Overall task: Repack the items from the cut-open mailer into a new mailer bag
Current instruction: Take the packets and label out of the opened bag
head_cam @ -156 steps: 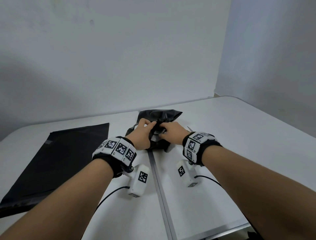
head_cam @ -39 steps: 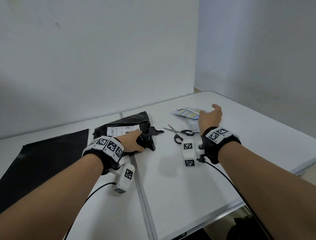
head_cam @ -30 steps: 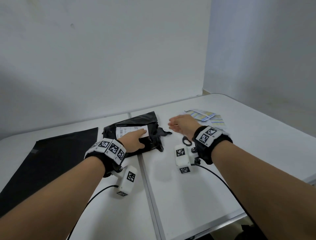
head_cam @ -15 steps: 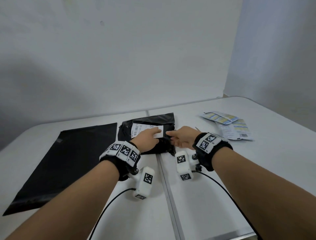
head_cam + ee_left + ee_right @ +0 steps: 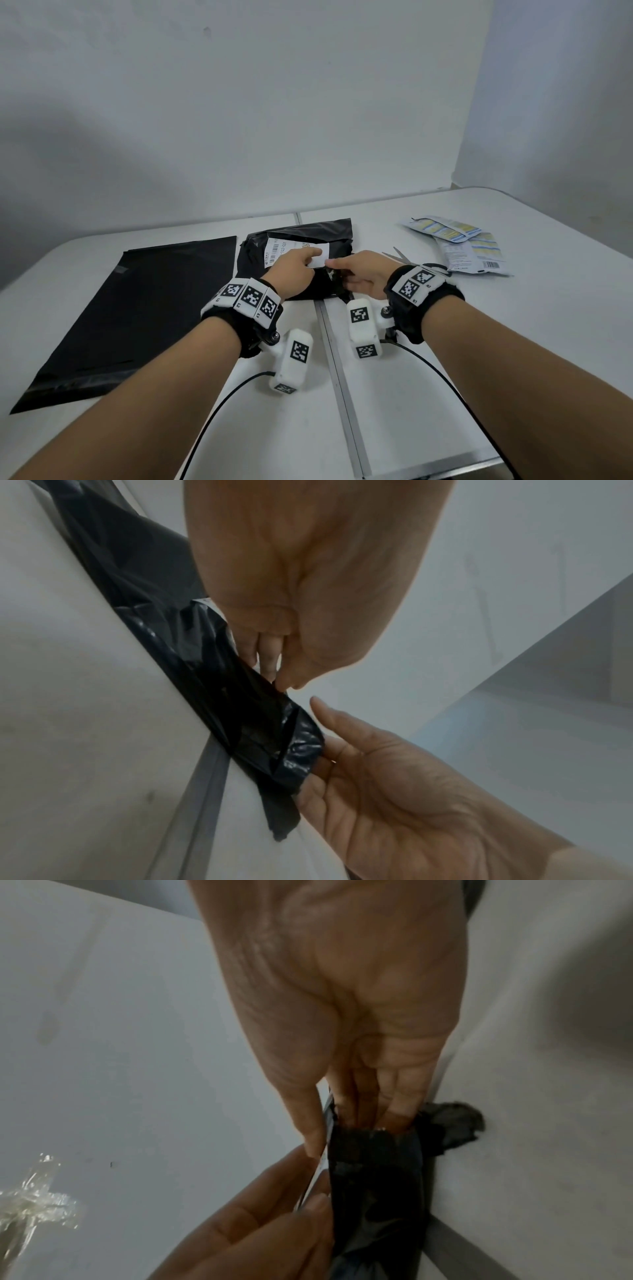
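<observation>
The cut-open black mailer (image 5: 251, 270) with a white label (image 5: 291, 247) lies at the table's middle. My left hand (image 5: 313, 262) rests on top of it and pinches the upper layer at the cut edge (image 5: 279, 683). My right hand (image 5: 342, 272) is at the same edge: its straight fingers (image 5: 383, 1110) reach into the opening, while the thumb stays outside. A new flat black mailer (image 5: 144, 308) lies to the left. Two printed packets (image 5: 459, 236) lie at the right.
Scissors (image 5: 394, 255) lie just behind my right wrist, between the mailer and the packets. A metal seam (image 5: 342, 383) runs down the white table toward me. The table's edge curves round at the far right, and walls stand behind and to the right.
My right hand came back from the packets on the right to the mailer's cut edge and slid its fingers inside. My left hand stayed on the mailer.
</observation>
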Demonstrator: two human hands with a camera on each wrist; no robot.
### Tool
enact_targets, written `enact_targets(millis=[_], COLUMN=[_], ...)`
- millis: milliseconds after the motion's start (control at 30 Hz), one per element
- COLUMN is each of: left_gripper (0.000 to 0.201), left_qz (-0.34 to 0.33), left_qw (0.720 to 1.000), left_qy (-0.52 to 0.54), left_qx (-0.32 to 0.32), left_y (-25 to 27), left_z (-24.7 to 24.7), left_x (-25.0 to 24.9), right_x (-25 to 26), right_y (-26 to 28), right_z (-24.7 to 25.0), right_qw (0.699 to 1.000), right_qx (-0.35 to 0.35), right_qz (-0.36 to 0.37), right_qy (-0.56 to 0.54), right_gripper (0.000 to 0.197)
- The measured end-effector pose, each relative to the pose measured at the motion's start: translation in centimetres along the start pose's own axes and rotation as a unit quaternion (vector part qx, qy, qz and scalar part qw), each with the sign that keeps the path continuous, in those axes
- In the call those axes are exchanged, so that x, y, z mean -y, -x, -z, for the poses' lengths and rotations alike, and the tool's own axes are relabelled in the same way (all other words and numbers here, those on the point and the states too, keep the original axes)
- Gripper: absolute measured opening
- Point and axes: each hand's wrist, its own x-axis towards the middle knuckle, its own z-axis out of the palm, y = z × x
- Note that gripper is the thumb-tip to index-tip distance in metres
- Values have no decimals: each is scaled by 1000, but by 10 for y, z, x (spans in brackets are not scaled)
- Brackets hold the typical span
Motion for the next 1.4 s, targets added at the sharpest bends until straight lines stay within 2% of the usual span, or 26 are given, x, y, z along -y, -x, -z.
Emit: enact_targets(millis=[67,133,267,367,467,967,1167,1400], left_gripper=[52,47,30,18,17,11,10,20], left_qz=[-2,-13,-43,-48,-55,-63,-54,-27], left_qw=[1000,999,991,992,993,979,981,982], left_qy=[9,1,3,-11,-26,-93,-86,-95], left_qx=[-8,-42,-131,-118,-101,-168,-168,-161], left_y=[1,1,2,3,1,-5,-8,-6], left_z=[-2,-3,0,1,-3,-7,-8,-10], left_x=[-1,-1,-1,-1,-2,-6,-8,-14], right_x=[-1,-2,-5,-9,-10,-12,-13,-12], right_y=[2,2,5,5,5,3,4,6], right_z=[-4,-5,-3,0,-1,-6,-5,-3], right_qw=[1000,1000,999,998,998,997,998,998], right_qx=[3,1,0,6,20,31,31,33], right_qz=[-1,5,22,27,32,47,46,45], right_qy=[-9,-24,-44,-57,-55,-46,-37,-24], right_gripper=[4,21,22,14,15,23,22,20])
